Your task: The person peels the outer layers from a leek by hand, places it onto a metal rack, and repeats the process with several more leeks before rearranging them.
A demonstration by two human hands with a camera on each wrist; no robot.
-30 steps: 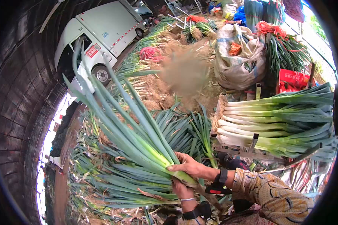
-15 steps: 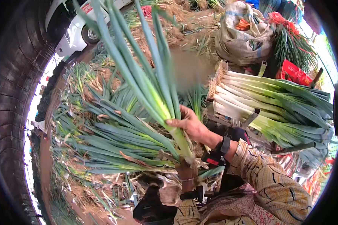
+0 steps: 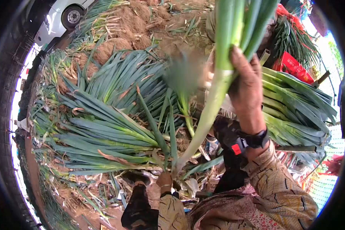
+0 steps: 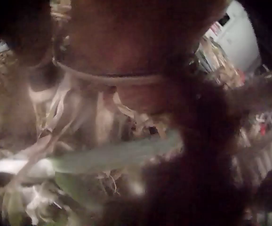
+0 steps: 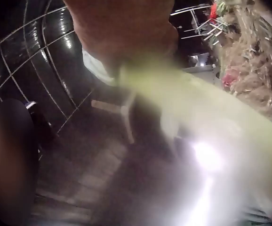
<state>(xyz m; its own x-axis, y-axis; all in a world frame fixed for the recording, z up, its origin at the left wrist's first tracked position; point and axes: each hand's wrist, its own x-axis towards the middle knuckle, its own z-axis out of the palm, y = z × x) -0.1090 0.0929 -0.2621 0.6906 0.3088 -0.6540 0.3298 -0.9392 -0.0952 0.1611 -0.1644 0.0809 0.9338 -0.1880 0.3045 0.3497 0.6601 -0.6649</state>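
Observation:
In the head view my right hand [image 3: 247, 84] grips a long leek [image 3: 207, 111] high on its stalk, thumb across the front. The leek stands tilted, its green leaves passing out of the top of the view and its pale lower end down near my left hand [image 3: 165, 179]. That hand is low by my boot, gripping outer leaves [image 3: 157, 130] that rise from it. The left wrist view is dark and blurred, with a green leaf [image 4: 117, 155] crossing below the hand. A blurred pale stalk crosses the right wrist view beneath my right hand [image 5: 122, 28].
Piled leeks [image 3: 103, 134] lie to the left on the littered ground. Cleaned leeks [image 3: 295, 99] rest on a metal rack at the right, by a red packet [image 3: 295, 69]. Rooted leeks [image 3: 122, 42] and a white truck [image 3: 51, 27] are farther back.
My right hand has carried the leek up and to the right, towards the rack. My left hand has moved down and left, away from the right hand, with outer leaves.

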